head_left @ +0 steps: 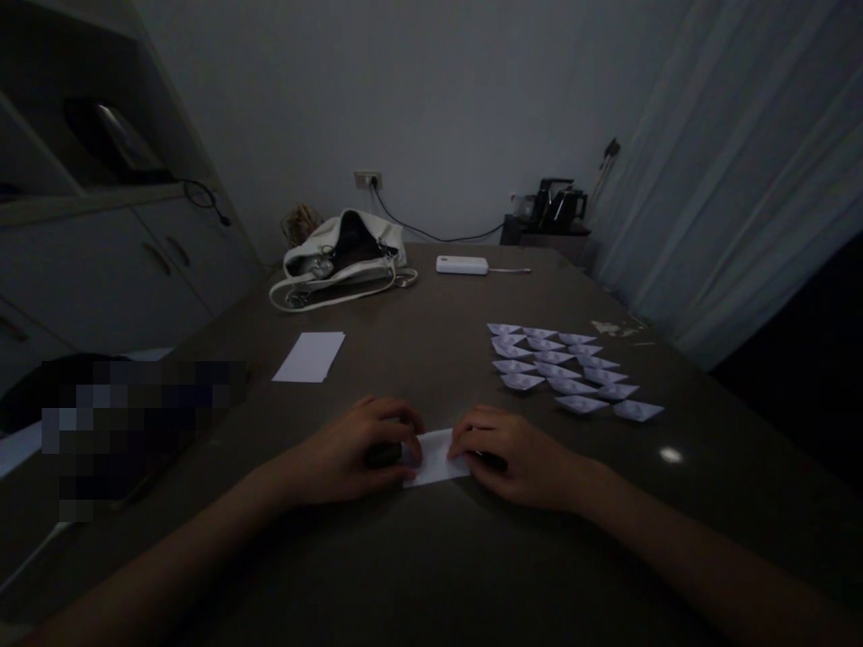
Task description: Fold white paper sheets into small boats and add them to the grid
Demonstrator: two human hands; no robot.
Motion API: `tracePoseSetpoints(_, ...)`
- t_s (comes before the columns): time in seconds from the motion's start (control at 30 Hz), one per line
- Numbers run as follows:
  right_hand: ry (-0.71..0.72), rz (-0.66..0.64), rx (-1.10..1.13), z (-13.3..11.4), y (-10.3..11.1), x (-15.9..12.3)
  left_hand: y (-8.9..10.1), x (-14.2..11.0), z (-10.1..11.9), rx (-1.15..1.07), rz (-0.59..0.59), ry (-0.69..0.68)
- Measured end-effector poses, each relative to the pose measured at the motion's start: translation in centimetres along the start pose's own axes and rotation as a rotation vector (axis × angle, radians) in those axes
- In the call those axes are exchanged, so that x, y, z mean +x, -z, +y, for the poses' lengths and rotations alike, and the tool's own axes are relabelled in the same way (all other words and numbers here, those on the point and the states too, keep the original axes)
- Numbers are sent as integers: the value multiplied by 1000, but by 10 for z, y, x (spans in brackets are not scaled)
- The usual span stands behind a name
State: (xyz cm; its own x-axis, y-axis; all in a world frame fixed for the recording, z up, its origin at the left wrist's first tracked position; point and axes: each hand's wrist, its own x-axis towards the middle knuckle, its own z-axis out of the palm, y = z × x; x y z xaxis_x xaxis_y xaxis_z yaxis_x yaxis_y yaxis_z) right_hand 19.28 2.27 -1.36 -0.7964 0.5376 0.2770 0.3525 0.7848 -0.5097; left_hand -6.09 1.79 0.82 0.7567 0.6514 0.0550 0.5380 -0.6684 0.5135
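Observation:
A small white sheet of paper [437, 456] lies on the table in front of me, its creases too dim to make out. My left hand [368, 449] has its curled fingers and thumb on the left end of the sheet. At the right end, my right hand [509, 454] grips the paper between bent fingers and thumb. Several folded white paper boats [572, 386] stand in rows beyond my right hand. Past my left hand is a flat stack of white paper [310, 357].
On the dark table [431, 323] a white handbag [347, 252] sits at the back left. A white power bank-like device [462, 265] with a short cable lies at the back. Black kettle-like appliances [563, 208] stand beyond the far right corner. Cabinets [101, 270] flank the left, a pale curtain [715, 180] the right.

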Motion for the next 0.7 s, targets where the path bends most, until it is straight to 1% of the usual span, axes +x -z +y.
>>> tracePoseSetpoints(0.17,-16,32,13,-1,0,0,0,0,-2,-14,-14,1)
tracePoseSetpoints(0.47,-32,14,-11,-1,-1,0,0,0,-2,-2,-16,-9)
tracePoseSetpoints(0.7,-28,25,-8,0,-2,-1,-2,0,-5,-17,5,-3)
